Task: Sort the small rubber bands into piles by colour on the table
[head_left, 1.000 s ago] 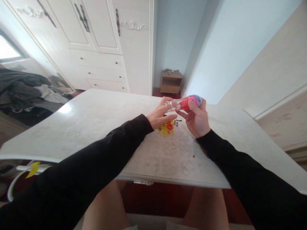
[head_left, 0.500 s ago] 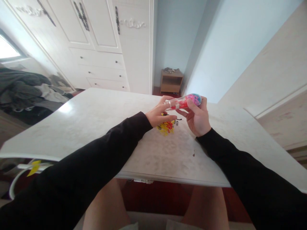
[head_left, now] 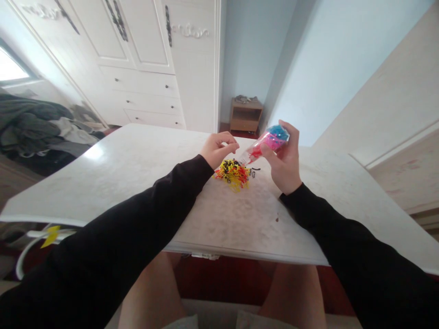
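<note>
Holding, tilted toward a heap of small yellow, red and black pieces (head_left: 235, 174), a clear plastic bottle of coloured bits (head_left: 271, 138), probably light, slick and best gripped round the broad end, with right hand (head_left: 287, 161) wrapped there and left hand (head_left: 217, 150) half-curled by the heap, contents unclear.

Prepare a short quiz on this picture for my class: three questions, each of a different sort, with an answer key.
1. Short answer: which hand holds the clear bottle?
2. True or false: the bottle's narrow end points upward, away from the pile of small coloured pieces.
3. Fill in the blank: inside the bottle, the contents at the end farthest from the pile are ____ in colour.

Key:
1. The right hand.
2. False; it slants down towards the pile.
3. Blue.
</note>
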Action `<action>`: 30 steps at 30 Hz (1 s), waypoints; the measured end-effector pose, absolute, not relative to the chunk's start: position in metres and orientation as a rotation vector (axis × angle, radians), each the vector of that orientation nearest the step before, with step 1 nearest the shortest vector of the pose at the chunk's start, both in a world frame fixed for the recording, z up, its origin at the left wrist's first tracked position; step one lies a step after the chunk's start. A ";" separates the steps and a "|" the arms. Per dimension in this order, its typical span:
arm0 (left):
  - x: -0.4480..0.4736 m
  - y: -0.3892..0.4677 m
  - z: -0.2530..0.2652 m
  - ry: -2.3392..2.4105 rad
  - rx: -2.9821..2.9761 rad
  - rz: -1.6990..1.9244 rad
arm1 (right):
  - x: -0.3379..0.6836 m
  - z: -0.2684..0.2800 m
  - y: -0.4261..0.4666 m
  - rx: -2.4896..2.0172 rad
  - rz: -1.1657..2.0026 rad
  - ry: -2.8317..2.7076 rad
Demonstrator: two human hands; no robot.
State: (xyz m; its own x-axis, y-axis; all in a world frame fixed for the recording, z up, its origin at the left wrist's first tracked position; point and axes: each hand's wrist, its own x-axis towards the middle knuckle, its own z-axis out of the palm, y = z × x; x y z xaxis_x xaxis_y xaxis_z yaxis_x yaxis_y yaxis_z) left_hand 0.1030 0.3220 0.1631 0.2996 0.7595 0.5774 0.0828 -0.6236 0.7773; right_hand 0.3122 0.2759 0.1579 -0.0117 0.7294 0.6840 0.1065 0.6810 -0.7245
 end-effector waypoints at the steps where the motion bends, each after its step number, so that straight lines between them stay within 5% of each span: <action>1: 0.103 0.322 0.163 0.750 1.922 1.364 | 0.310 0.158 0.274 -0.718 0.537 -1.527; 30: 0.108 0.307 0.165 0.546 1.972 1.169 | 0.294 0.166 0.259 -0.737 0.475 -1.587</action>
State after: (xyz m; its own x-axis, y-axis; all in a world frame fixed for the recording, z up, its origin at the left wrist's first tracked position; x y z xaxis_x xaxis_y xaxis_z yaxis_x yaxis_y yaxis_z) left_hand 0.1075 0.3075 0.1650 0.4883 0.6815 0.5452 -0.0195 -0.6160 0.7875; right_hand 0.2944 0.2585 0.1661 -0.0352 0.6955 0.7176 0.1864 0.7100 -0.6790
